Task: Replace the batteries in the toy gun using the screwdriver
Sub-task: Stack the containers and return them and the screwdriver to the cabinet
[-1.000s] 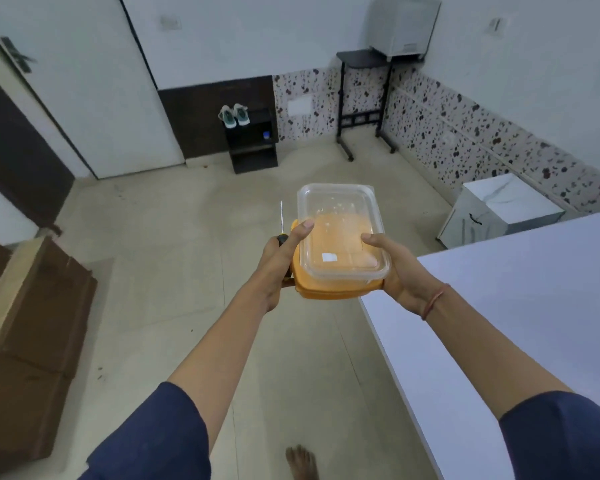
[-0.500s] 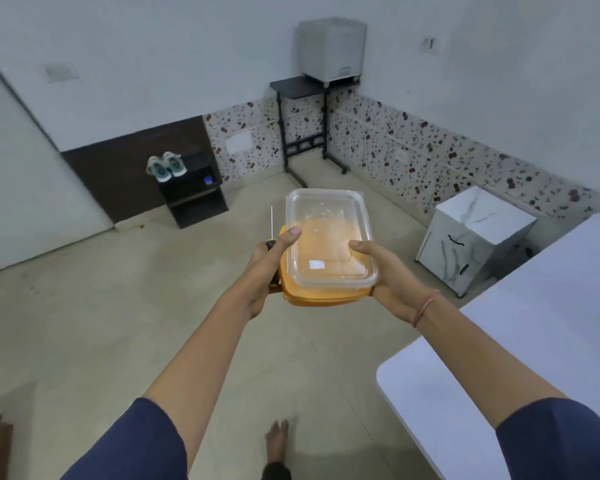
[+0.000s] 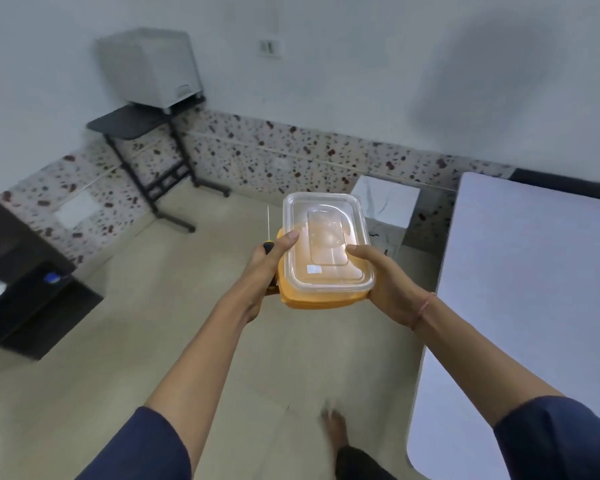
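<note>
Barely begun: left hand [image 3: 265, 263] grips the screwdriver [image 3: 267, 244] against the lidded orange box [image 3: 326, 258], right hand [image 3: 387, 287] curls round its other side, beside the desk [image 3: 534, 289]. No toy gun visible; every step remains.

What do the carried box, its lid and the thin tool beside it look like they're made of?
The lid looks like clear glossy plastic: see-through, with glare. The box base is opaque orange, probably plastic, judging by its smooth moulded rim. The screwdriver has a thin, bright shaft that looks like metal. Its handle, mostly hidden in the left hand, shows a dark tip, perhaps plastic or rubber.
</note>
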